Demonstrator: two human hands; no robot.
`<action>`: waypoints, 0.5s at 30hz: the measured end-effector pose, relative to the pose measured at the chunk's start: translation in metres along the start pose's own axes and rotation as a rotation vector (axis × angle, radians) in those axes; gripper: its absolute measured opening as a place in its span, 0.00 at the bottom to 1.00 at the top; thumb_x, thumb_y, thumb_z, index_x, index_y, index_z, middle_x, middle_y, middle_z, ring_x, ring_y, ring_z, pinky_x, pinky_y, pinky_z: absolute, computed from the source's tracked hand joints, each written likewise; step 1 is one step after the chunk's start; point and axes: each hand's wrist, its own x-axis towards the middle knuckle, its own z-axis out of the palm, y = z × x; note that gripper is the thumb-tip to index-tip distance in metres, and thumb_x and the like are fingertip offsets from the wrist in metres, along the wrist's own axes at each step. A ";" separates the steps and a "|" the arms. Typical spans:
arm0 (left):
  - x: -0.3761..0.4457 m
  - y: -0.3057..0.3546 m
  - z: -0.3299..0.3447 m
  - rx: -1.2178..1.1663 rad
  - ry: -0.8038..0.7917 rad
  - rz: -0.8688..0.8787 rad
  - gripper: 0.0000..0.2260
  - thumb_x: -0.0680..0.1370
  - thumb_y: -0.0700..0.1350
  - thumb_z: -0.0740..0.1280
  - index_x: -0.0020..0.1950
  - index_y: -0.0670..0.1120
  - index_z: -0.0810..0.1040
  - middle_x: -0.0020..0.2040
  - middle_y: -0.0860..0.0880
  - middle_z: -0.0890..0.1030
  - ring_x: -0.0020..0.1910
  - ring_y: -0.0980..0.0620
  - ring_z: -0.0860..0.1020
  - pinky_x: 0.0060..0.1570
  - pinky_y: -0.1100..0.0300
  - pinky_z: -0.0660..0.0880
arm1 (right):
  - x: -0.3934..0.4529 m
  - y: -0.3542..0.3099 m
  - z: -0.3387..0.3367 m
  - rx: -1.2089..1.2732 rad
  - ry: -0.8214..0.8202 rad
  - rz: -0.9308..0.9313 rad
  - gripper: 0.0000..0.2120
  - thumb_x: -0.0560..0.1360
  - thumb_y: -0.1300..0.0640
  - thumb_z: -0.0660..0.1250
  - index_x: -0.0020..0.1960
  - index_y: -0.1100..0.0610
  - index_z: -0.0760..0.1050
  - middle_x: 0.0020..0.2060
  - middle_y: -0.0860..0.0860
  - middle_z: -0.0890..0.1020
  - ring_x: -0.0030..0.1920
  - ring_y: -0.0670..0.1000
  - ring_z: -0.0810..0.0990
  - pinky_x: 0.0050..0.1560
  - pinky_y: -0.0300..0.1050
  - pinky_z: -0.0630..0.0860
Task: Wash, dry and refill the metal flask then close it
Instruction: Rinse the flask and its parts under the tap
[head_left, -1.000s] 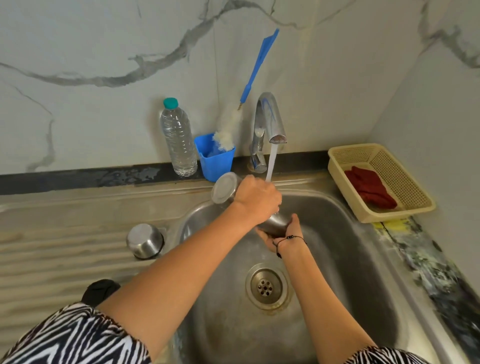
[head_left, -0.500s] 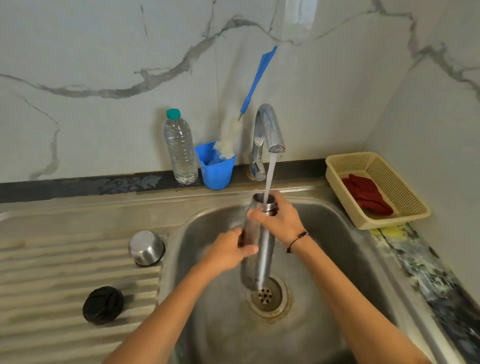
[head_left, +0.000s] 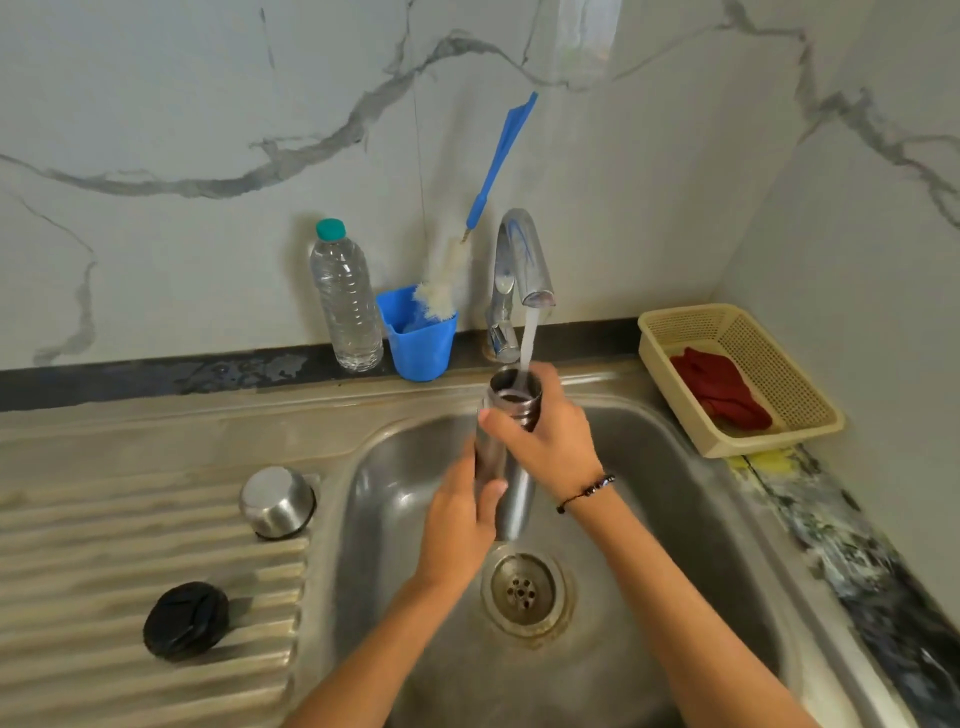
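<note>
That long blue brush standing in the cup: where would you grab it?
Grip the flat blue handle of the brush from above. It leans up out of the blue cup against the wall, handle end free, with its white bristles down in the cup beside the tap.

Soft, even daylight fills the frame, bright across the marble wall (head_left: 208, 130), with a pale window reflection at the top centre. Shadows are faint: the water bottle (head_left: 345, 296) casts a soft one to its left on the wall. The faucet (head_left: 519, 260) and sink (head_left: 675, 519) carry dull glare. Wide-angle bending curves the counter edges. The forearms at the bottom look slightly smeared.
</note>
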 end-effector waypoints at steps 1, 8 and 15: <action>0.004 0.002 0.001 -0.007 0.007 -0.018 0.25 0.78 0.39 0.65 0.75 0.45 0.63 0.61 0.51 0.76 0.60 0.54 0.75 0.55 0.66 0.69 | 0.003 0.000 0.000 0.027 0.004 0.000 0.22 0.70 0.51 0.71 0.60 0.54 0.68 0.45 0.47 0.80 0.45 0.48 0.79 0.48 0.42 0.77; 0.002 -0.011 -0.001 0.108 -0.142 -0.098 0.25 0.79 0.49 0.64 0.75 0.47 0.63 0.69 0.47 0.73 0.67 0.50 0.71 0.65 0.58 0.67 | -0.008 0.030 -0.003 0.358 0.032 0.297 0.16 0.72 0.54 0.71 0.56 0.49 0.70 0.48 0.48 0.79 0.49 0.48 0.79 0.51 0.44 0.78; 0.012 0.000 -0.018 0.866 -0.110 0.187 0.25 0.77 0.61 0.60 0.66 0.44 0.73 0.61 0.45 0.78 0.64 0.45 0.73 0.69 0.34 0.48 | -0.036 0.077 0.008 1.316 0.296 1.005 0.22 0.74 0.45 0.66 0.60 0.60 0.70 0.59 0.62 0.75 0.52 0.60 0.77 0.49 0.58 0.77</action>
